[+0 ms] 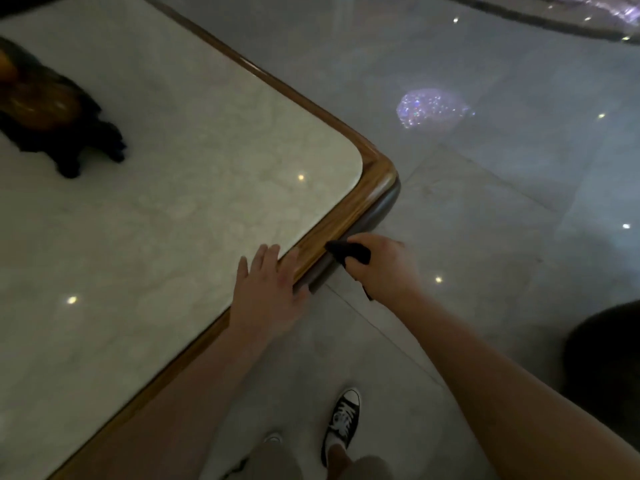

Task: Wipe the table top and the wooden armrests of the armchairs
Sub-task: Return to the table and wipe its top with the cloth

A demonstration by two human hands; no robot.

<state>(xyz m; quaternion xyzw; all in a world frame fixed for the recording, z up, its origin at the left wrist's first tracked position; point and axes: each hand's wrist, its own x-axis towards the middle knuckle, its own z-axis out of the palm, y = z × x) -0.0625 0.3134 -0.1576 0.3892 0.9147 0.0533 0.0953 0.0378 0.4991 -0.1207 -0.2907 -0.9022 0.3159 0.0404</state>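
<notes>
The worktop (145, 237) had a pale, polished stone surface with faint veining, bordered by a rounded wooden edge strip (346, 233) that curved around one corner ahead of the hands. Small points of light reflected in the stone. Below the wooden strip ran a darker, smooth band whose material could not be determined in the dim light.

The left hand (270, 292) lay flat with its fingers spread, palm down on the stone just inside the wooden strip, the thumb reaching over the strip's outer side. The right hand (384, 268) was closed around a dark cloth (349, 252), bunched in the grip, with a pointed fold projecting toward the worktop. That fold touched the outer face of the edge, just beside the left hand's thumb. A further end of the cloth hung below the right hand and was largely hidden by it.

Well beyond the left hand, a dark carved ornament (55, 112) with an amber, glossy upper part stood on the stone; the frame edge cut it off and blur obscured its form. The floor (485, 209) consisted of large, glossy grey tiles. Beneath the forearms, one dark canvas shoe (341, 422) with white laces was visible. A dark rounded object at the right edge of the view could not be identified.
</notes>
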